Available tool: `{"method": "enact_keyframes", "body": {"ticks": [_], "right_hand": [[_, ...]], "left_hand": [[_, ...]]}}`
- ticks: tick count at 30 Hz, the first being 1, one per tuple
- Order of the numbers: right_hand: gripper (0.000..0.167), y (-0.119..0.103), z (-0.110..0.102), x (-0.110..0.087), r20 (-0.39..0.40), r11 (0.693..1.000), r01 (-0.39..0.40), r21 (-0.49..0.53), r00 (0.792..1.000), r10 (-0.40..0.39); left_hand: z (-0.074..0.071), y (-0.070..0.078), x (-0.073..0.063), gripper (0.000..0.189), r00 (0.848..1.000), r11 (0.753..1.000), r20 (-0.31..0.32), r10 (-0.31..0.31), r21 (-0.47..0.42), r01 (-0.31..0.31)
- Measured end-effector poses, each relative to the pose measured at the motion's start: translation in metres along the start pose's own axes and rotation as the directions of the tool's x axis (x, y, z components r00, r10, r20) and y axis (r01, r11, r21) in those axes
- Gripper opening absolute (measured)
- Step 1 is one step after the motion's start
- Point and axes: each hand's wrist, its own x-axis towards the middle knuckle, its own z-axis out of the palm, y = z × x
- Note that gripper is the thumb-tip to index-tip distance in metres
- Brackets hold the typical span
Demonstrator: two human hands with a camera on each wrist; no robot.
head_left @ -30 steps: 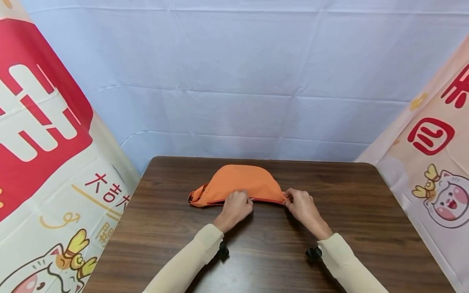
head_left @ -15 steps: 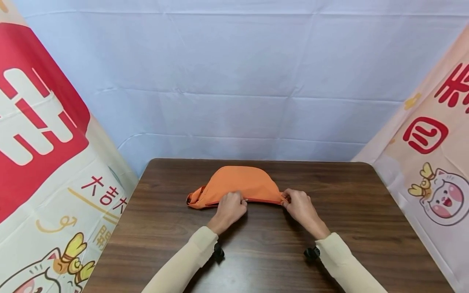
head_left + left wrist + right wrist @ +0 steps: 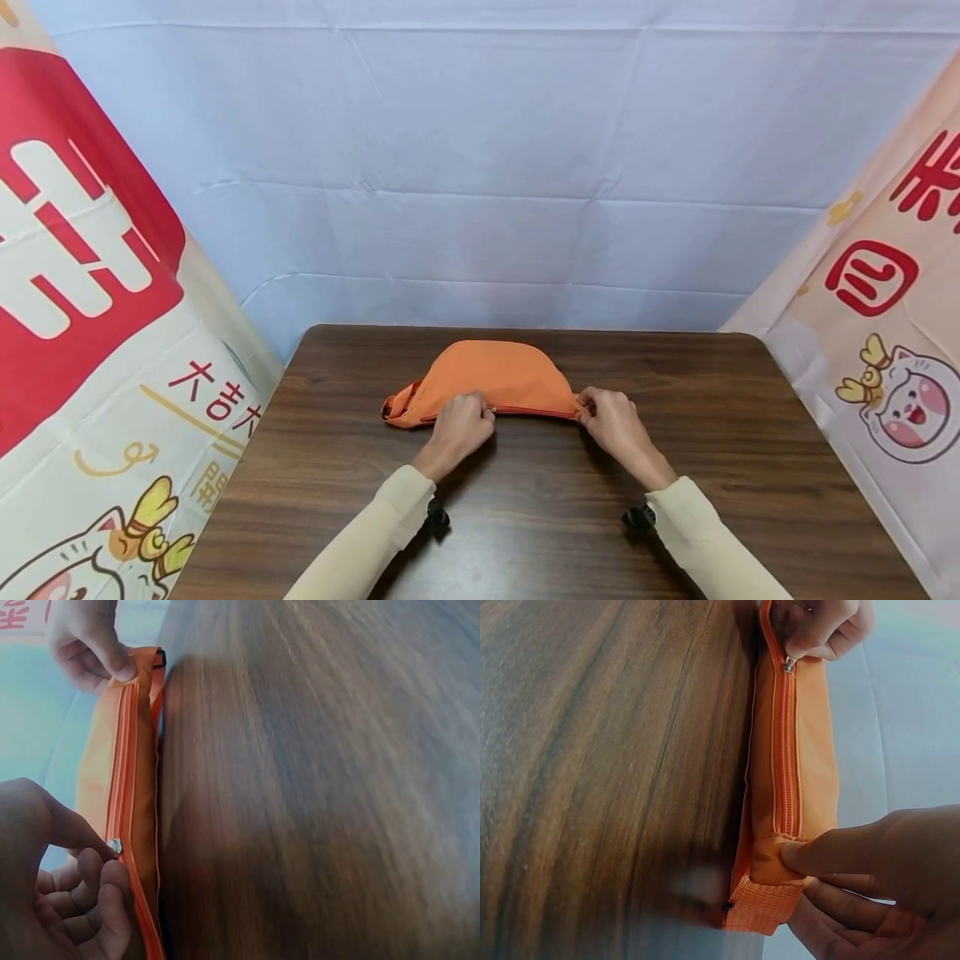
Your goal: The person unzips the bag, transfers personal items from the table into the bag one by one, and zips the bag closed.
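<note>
An orange waist bag [image 3: 498, 371] lies on the table, its curved side facing away and its zip [image 3: 785, 757] along the near edge. My left hand [image 3: 456, 427] pinches the small metal zip pull [image 3: 114, 845], left of the bag's middle. From the pull to the bag's right end the teeth run together in the right wrist view. My right hand [image 3: 617, 423] grips that right end, thumb on top beside the webbing strap [image 3: 761, 906]. Another strap loop [image 3: 399, 407] is bunched at the left end. Part of the zip is hidden behind my left hand.
The dark wood-grain table [image 3: 555, 517] has its far edge just beyond the bag. A pale cloth [image 3: 480, 167] hangs behind it, and printed banners [image 3: 892, 375] flank both sides.
My left hand has slid left along the zip with the pull, so more joined zip shows to its right. My right hand keeps its grip on the bag's right end.
</note>
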Motion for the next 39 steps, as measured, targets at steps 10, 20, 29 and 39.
{"method": "enact_keyframes", "body": {"ticks": [10, 20, 29, 39], "right_hand": [[0.014, 0.001, 0.0, -0.001, -0.016, 1.0, 0.01, 0.008, 1.0, -0.01], [0.014, 0.0, 0.001, -0.002, -0.022, 1.0, 0.011, 0.018, 1.0, -0.011], [0.015, -0.001, 0.0, -0.002, -0.016, 1.0, 0.0, 0.02, 1.0, 0.0], [0.016, -0.001, 0.0, -0.001, -0.002, 1.0, -0.023, 0.019, 1.0, 0.023]], "left_hand": [[-0.007, -0.011, -0.004, 0.029, 1.0, 1.0, -0.018, -0.013, 0.023, 0.014], [-0.014, -0.018, -0.009, 0.029, 0.999, 1.0, -0.034, -0.008, 0.01, 0.008], [-0.02, -0.024, -0.012, 0.026, 0.999, 0.999, -0.045, -0.027, 0.02, 0.028], [-0.023, -0.035, -0.015, 0.025, 0.995, 0.999, -0.1, -0.015, 0.04, 0.019]]}}
